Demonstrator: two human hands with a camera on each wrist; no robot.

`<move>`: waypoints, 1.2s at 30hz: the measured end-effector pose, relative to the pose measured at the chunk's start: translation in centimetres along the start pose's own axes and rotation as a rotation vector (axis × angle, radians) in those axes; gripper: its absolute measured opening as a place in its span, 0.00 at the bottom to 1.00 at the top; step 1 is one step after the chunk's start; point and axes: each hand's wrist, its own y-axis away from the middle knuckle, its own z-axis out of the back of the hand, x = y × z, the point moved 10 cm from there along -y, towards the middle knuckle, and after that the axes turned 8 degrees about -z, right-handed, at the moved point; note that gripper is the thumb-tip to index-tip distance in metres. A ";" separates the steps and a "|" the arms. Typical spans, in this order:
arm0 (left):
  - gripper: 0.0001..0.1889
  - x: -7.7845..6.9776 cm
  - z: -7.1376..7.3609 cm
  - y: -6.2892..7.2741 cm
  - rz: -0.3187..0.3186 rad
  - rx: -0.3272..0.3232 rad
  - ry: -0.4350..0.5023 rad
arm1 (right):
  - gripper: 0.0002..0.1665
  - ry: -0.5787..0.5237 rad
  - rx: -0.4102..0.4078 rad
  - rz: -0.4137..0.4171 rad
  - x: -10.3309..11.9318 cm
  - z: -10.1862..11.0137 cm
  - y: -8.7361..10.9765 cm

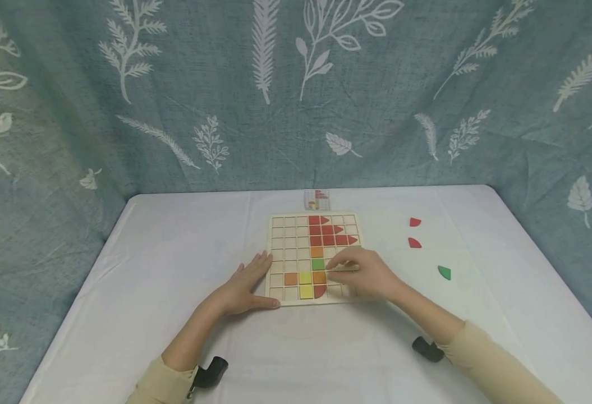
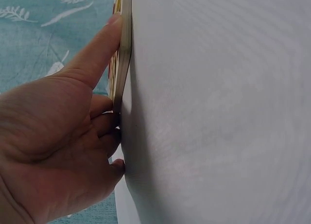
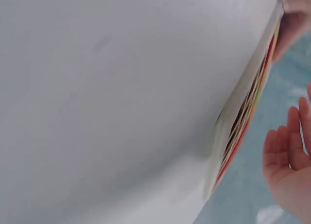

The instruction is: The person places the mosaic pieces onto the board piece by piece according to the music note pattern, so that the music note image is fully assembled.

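Note:
A pale wooden grid board [image 1: 278, 252] lies on the white table. My left hand [image 1: 240, 289] rests at its left side, fingers along the edge and thumb at the near left corner. In the left wrist view that thumb [image 2: 99, 51] lies against the board's edge. My right hand [image 1: 366, 273] is over the board's right half, fingertips close to an orange tile [image 1: 319, 278]; its fingers look loosely bent, with no piece visible in them. Above are a green tile [image 1: 318, 264], another orange tile [image 1: 316, 252] and red rows [image 1: 321, 230]. Yellow tiles [image 1: 306, 285] and a red quarter-round piece [image 1: 320, 290] sit lower.
Two red quarter-round pieces [image 1: 414, 222] and a green one [image 1: 444, 272] lie on the table right of the board. A small pattern card [image 1: 317, 200] is behind it. A patterned blue-green curtain [image 1: 275, 129] hangs around the table.

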 end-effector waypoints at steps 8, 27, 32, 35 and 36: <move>0.56 -0.1 0.1 0.0 -0.006 0.005 -0.008 | 0.15 0.003 -0.157 -0.210 -6.8 7.3 3.7; 0.55 -0.1 0.1 0.0 -0.011 0.007 0.009 | 0.25 0.218 -0.191 -0.395 -14.7 13.3 9.4; 0.55 -0.1 0.2 0.1 -0.009 0.001 0.004 | 0.21 0.191 -0.188 -0.290 -13.9 12.8 8.2; 0.55 -0.1 0.1 0.0 -0.010 -0.003 0.003 | 0.20 0.184 -0.187 -0.230 -13.1 12.5 7.7; 0.55 0.0 0.1 0.0 -0.010 -0.003 0.003 | 0.20 0.190 -0.194 -0.224 -12.9 12.5 7.6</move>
